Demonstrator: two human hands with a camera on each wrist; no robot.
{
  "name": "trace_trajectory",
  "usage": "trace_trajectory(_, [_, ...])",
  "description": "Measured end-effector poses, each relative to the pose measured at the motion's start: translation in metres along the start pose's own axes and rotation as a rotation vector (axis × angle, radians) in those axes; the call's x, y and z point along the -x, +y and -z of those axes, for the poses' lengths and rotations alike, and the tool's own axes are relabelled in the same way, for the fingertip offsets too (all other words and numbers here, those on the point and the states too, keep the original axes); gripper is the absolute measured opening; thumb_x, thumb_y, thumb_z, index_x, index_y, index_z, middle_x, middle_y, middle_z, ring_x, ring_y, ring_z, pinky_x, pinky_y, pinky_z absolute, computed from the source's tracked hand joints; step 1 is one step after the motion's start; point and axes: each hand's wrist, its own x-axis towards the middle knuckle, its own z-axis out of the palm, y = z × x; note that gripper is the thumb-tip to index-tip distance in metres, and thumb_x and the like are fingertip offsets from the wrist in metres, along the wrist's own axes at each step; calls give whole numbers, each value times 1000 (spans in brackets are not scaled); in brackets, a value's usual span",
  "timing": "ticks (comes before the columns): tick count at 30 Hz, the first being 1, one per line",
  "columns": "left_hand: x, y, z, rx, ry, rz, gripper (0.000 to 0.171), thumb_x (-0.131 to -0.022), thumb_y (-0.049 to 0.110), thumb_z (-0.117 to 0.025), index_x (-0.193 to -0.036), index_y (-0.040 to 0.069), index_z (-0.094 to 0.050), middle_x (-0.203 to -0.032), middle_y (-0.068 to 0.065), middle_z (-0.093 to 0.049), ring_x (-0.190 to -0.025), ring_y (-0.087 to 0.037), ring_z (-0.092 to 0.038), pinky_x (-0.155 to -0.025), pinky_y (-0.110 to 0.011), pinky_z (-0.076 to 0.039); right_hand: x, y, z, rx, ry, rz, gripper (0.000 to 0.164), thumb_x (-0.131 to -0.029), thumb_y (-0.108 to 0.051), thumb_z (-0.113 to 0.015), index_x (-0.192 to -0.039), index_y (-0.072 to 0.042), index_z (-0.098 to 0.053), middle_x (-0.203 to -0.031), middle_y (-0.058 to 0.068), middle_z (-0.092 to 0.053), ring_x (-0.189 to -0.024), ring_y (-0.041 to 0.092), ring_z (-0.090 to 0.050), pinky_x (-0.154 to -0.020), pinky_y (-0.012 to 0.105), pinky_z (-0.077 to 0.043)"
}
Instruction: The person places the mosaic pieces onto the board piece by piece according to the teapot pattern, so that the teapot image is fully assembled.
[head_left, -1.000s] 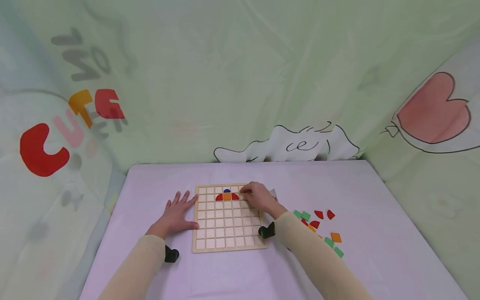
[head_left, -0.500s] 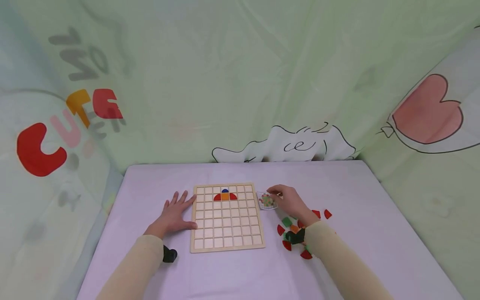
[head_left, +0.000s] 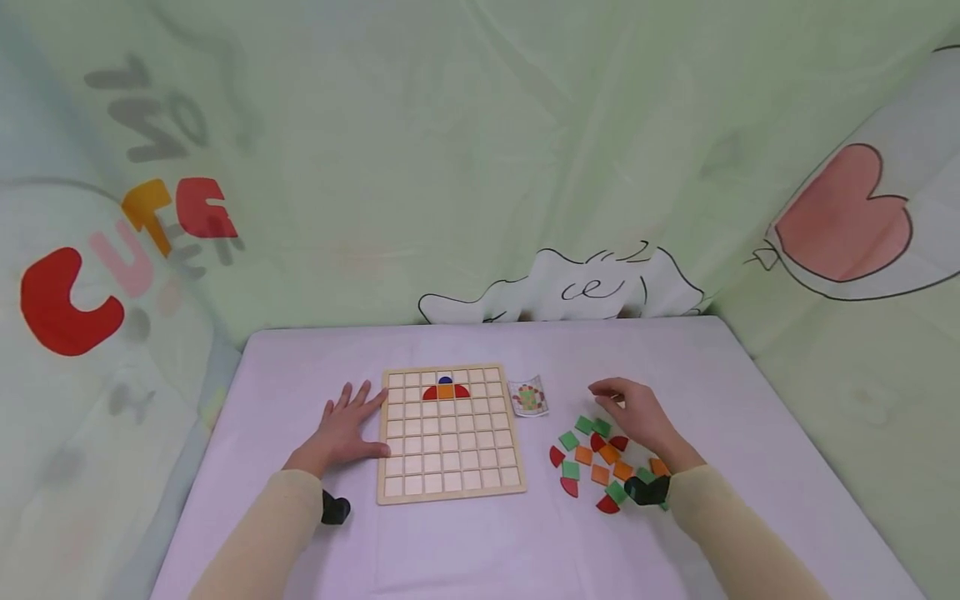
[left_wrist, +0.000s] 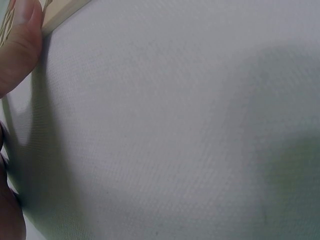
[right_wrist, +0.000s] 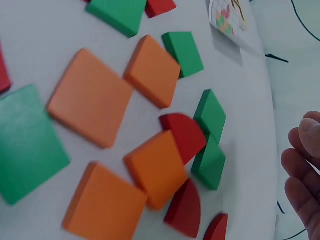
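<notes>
A wooden grid board lies on the table. Near its top, a blue rounded piece sits above an orange square, with a red quarter-round on each side. My left hand is spread flat at the board's left edge; in the left wrist view its thumb meets the board's rim. My right hand hovers, fingers loosely bent and holding nothing, by the far side of a scatter of loose pieces. Among these are orange squares, green squares and red quarter-rounds.
A small printed pattern card lies against the board's right side, its edge curling up. The table wears a pale lilac cloth. Behind it hangs a green curtain with printed drawings.
My right hand has moved right, from the board's upper right, past the pattern card, to the loose pieces. The card is now uncovered. My left hand stays at the board's edge.
</notes>
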Motion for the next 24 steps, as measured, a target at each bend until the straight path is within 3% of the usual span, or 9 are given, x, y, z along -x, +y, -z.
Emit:
trace_trajectory(17, [1,-1,1,5,-1,-2,107,-78,50,-85,-162,14,-29,-171,-23,-12,-157,-50,1,-123,-71,-4,31,24,-9,-65,-64,-161,32,-101,-8,-62,-133,-3,-63,-128,20,-67,-108,29,-64,-93,45,-60])
trace_trajectory(24, [-1,-2,0,-2,0,-12,107,-77,50,-85,-162,13,-30,-170,-24,-12,-157,-51,0,-122,-72,-5,36,27,-14,-49,-71,-190,32,-100,-7,-62,-132,-1,-63,-129,22,-65,-112,35,-63,-94,47,-60])
